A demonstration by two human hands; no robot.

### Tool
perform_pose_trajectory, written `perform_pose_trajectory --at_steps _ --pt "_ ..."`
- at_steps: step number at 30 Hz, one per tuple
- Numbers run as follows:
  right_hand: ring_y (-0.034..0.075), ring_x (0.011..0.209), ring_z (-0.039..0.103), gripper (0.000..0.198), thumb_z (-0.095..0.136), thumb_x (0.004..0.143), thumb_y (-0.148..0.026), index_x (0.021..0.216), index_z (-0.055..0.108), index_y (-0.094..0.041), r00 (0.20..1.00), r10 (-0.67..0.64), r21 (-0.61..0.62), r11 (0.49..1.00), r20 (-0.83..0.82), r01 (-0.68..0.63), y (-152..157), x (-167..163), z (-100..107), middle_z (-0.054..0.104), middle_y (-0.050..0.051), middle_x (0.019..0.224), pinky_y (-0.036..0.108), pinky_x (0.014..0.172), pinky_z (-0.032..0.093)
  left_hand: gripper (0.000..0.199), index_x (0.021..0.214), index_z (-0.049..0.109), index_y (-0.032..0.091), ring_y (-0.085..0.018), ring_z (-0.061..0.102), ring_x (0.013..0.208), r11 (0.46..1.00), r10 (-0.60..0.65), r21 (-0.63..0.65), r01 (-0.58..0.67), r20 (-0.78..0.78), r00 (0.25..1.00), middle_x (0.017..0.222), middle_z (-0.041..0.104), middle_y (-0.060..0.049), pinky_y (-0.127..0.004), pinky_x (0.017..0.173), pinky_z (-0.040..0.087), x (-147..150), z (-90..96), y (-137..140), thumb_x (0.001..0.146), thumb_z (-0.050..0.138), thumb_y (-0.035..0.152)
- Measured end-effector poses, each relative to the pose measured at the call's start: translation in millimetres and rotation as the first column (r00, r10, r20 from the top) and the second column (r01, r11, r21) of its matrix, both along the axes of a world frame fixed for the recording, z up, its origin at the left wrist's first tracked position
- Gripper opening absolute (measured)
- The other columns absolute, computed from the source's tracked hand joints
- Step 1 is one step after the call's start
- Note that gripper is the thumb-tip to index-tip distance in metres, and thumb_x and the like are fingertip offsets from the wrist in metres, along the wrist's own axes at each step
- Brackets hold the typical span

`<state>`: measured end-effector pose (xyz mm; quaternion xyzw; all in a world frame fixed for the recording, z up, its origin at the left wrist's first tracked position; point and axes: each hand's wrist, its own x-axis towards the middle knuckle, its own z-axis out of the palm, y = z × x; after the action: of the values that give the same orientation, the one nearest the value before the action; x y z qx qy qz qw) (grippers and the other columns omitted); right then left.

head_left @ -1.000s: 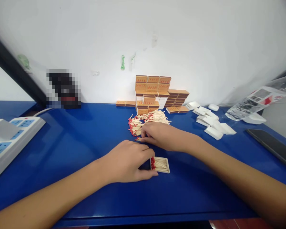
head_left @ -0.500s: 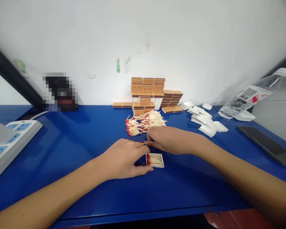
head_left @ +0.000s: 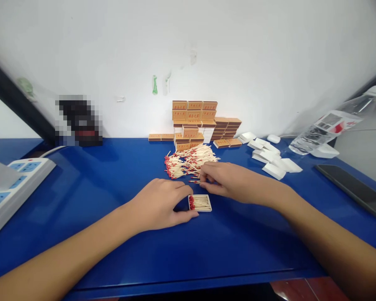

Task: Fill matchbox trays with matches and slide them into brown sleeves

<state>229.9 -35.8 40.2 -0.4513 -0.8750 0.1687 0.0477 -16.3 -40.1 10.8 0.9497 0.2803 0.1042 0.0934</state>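
A white matchbox tray (head_left: 210,203) filled with red-headed matches (head_left: 201,202) lies on the blue table in front of me. My left hand (head_left: 164,205) is curled round its left end, with the thumb at the near edge and the index finger at the far left corner. Just beyond the tray, my right hand (head_left: 221,179) has thumb and fingers bent together on a few matches (head_left: 194,182), whose red heads point left. Part of its grip is hidden. A large heap of loose matches (head_left: 191,161) lies behind the right fingertips.
Orange matchboxes (head_left: 194,115) are stacked against the wall behind the heap. White empty trays (head_left: 269,156) lie to the right, near a tilted water bottle (head_left: 322,129) and a black phone (head_left: 352,190). A power strip (head_left: 19,184) stands at the left.
The tray and my left hand have shifted slightly away from me and to the left. My right hand has drawn back from my left fingers, up and to the right.
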Motion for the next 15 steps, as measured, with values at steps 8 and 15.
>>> perform_pose_trajectory --at_steps 8,15 --pt "0.015 0.073 0.056 0.015 0.062 0.1 -0.031 0.092 0.066 -0.019 0.995 0.065 -0.039 0.997 -0.075 -0.068 -18 -10 10 0.068 0.003 0.092 0.028 0.065 0.036 0.034 0.1 0.07 0.018 -0.019 0.068 0.07 0.998 0.059 -0.002 -0.059 0.0 0.998 0.083 0.073 -0.002 -0.031 0.061 0.042 0 2.9 4 0.096 0.065 0.051" --pt "0.016 0.072 0.053 0.018 0.056 0.102 -0.026 0.088 0.065 -0.018 0.994 -0.026 0.145 0.989 -0.102 0.041 0 3 0 0.066 0.002 0.082 0.028 0.067 0.034 0.033 0.105 0.072 0.019 -0.019 0.068 0.071 0.998 0.06 0.017 -0.061 0.012 0.998 0.086 0.074 -0.001 -0.031 0.063 0.043 0 2.5 3 0.095 0.067 0.05"
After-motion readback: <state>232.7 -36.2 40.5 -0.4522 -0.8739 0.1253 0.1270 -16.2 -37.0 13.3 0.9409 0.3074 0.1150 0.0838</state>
